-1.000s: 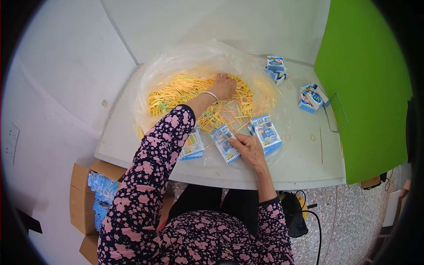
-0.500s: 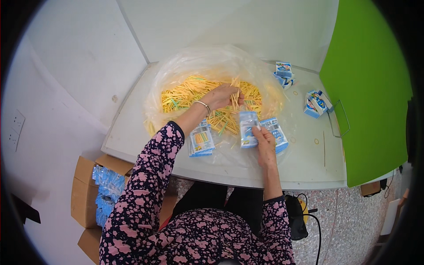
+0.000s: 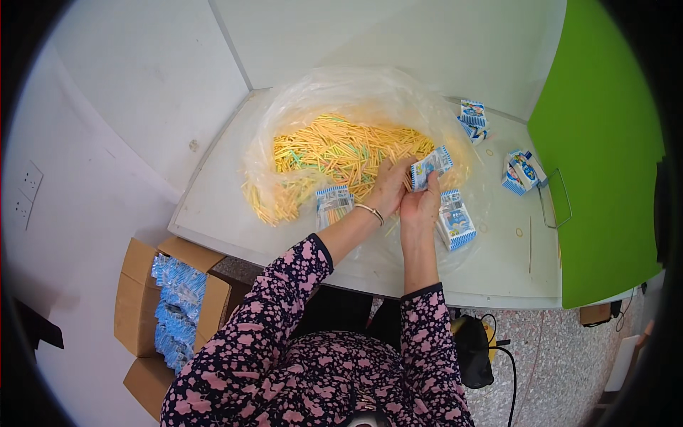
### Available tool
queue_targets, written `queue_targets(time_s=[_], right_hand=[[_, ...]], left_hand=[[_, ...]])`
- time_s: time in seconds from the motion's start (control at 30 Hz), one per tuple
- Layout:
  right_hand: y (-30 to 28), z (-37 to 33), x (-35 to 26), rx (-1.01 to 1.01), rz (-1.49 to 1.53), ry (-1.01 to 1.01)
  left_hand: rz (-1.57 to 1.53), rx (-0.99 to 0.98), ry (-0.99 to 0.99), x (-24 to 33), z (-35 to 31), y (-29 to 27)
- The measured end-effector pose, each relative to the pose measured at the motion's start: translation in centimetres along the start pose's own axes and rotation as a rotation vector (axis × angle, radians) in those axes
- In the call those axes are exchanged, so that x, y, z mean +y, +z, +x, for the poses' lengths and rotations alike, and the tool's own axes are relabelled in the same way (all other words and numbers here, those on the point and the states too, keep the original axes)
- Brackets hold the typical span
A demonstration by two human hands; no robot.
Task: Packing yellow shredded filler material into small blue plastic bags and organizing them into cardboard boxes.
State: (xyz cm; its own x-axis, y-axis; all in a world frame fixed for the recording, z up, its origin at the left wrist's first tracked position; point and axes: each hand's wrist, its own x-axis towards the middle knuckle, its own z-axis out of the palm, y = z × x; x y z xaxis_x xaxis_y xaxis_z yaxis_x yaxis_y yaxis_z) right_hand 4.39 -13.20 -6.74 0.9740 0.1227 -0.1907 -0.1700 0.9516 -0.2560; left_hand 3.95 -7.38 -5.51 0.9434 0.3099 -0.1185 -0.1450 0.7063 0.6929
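A clear plastic bag (image 3: 299, 107) spreads wide over the table, full of thin yellow sticks (image 3: 334, 146) with a few green ones among them. My right hand (image 3: 422, 203) is closed on a small blue-and-white packet (image 3: 431, 168), thumb on its face. Against the packet's near left end, my left hand (image 3: 388, 186) is closed around a bunch of sticks, mostly hidden by the fingers. Both hands meet over the bag's near right side. Left of my left wrist lies a blue-and-white packet (image 3: 333, 203); a stack of packets (image 3: 455, 220) lies right of my right hand.
More packets lie at the table's back right (image 3: 473, 114) and beside the green panel (image 3: 523, 173), near a bent wire stand (image 3: 562, 203). An open cardboard box (image 3: 135, 306) of blue packets (image 3: 176, 306) stands on the lower left. White walls border the table.
My left hand has moved right and nearer with the sticks, meeting the packet. My right hand has raised and tilted the packet. The view has shifted slightly.
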Motion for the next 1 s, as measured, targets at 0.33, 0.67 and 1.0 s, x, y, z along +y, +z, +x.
queue_targets(time_s=[0.33, 0.67, 1.0], right_hand=[[-0.7, 0.7, -0.2, -0.05, -0.042, 0.016], [-1.4, 0.3, -4.1, -0.218, -0.42, -0.026], [-2.3, -0.9, -6.4, -0.369, -0.907, 0.209]], left_hand=[[-0.034, -0.006, 0.012, 0.0, -0.7, 1.0], [0.54, -0.001, 0.213, 3.2, 3.3, -2.4], [0.639, -0.088, 0.22, 7.0, 2.8, -2.0]])
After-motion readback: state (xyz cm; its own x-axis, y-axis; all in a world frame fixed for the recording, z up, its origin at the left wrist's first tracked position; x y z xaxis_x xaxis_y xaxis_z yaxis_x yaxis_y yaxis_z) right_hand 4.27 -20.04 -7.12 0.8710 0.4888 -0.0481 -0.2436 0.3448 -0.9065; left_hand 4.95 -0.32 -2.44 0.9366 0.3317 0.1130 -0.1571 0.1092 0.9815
